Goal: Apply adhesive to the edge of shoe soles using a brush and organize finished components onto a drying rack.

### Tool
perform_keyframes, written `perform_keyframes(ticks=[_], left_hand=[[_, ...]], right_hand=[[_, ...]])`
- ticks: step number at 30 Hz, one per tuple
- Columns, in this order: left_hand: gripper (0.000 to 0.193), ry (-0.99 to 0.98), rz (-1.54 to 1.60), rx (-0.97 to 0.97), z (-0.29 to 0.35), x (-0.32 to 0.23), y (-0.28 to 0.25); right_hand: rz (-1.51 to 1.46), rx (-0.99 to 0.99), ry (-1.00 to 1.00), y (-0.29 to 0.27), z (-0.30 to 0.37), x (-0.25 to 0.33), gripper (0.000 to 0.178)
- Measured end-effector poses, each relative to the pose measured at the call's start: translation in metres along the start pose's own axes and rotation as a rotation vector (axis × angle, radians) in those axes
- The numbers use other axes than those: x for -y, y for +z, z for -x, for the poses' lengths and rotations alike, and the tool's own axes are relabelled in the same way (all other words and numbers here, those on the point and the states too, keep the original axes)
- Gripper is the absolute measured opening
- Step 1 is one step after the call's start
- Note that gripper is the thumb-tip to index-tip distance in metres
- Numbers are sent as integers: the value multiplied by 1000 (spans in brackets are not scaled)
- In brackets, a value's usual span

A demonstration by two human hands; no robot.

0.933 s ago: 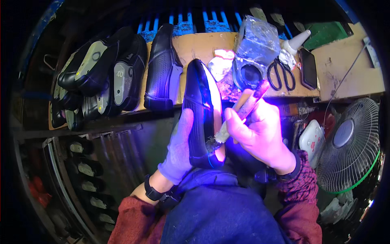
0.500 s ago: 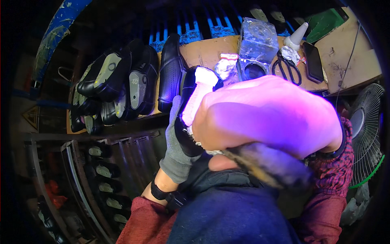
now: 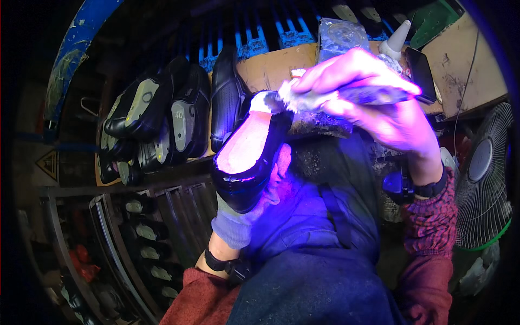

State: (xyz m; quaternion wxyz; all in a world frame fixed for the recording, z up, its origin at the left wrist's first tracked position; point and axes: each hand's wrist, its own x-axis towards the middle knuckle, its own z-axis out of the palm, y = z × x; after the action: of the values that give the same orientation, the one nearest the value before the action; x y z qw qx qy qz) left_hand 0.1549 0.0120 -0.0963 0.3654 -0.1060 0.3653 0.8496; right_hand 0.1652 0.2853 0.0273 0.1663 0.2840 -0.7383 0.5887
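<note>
My left hand [image 3: 244, 215], in a grey glove, grips a black shoe [image 3: 257, 179] from underneath. Its underside faces up, showing a pale middle panel with a glossy black edge around it. A brush [image 3: 382, 95] with whitish bristles is pinched in my bare right hand [image 3: 398, 122]. Its bristle end touches or hovers just over the far end of the shoe, where a white patch shows; I cannot tell which. Bright pinkish-violet light falls on both hands and the shoe.
Several black shoes [image 3: 181, 119] lie piled on the bench to the left. Beyond my right hand are a metal box [image 3: 342, 35], a white nozzle-tipped bottle [image 3: 398, 39] and a phone [image 3: 421, 76]. A fan [image 3: 482, 162] stands at right, a shoe rack [image 3: 105, 238] at lower left.
My right hand has moved away from me with the brush, from the near part of the shoe to its far end. The shoe's underside now shows more fully.
</note>
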Motion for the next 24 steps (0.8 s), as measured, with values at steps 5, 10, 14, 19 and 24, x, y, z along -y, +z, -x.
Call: perform_keyframes(ticks=[5, 10, 14, 19, 24], left_hand=[[46, 80, -24, 7, 21, -31, 57], [42, -15, 55, 232, 12, -93, 106], [45, 227, -1052, 187, -95, -162, 141], [72, 362, -2102, -126, -253, -177, 192], [63, 425, -2128, -371, -337, -152, 178]], right_hand=[[179, -187, 55, -17, 37, 13, 14], [-202, -395, 77, -32, 50, -1, 23], [-108, -512, 118, -40, 54, -16, 26], [-157, -523, 208, -43, 60, -21, 30], [-57, -520, 302, -45, 62, -23, 30]])
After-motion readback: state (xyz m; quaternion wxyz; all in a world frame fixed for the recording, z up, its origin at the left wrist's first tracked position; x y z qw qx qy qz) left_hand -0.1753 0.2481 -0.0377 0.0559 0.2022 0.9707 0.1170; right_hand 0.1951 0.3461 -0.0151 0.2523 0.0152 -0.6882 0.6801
